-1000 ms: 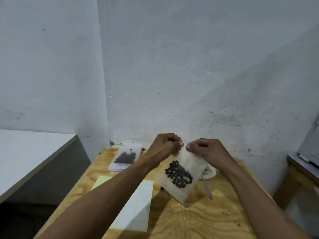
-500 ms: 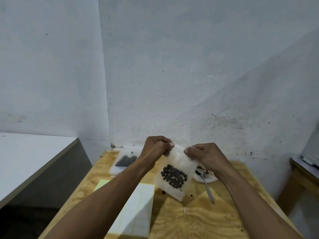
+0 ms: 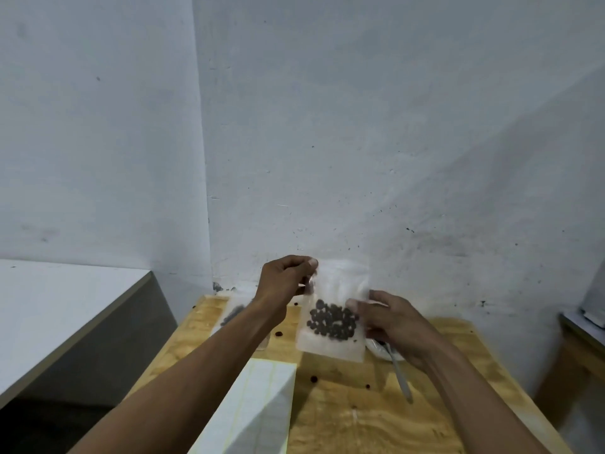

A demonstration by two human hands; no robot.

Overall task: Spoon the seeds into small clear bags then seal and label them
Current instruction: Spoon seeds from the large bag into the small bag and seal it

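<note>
**Sealing bag number whatever, trying not to dump it**

Since a second ago my right hand [image 3: 389, 319] has slid off the top edge and down the right side of the bag [image 3: 330, 309], and the bag has swung from tilted to nearly upright. My left hand [image 3: 288, 280] has stayed pinched on the top left corner.

Only the head view to go on. Left thumb and fingers are clamped on that corner. My right is blurry; its fingers look closed on the bag's right edge at seed level, but I can't swear to it. The bag hangs between both hands, above the table [image 3: 360, 421], with the seeds [image 3: 332, 322] pooled in its lower half.

What worries me: I can't tell if the top is fully zipped. If it isn't, a tip or a squeeze near the seeds sends them out to join the strays on the wood. One-corner grip could also slip.

The spoon [image 3: 401, 375] and dish sit under my right wrist, label sheets [image 3: 262, 398] at near left.
</note>
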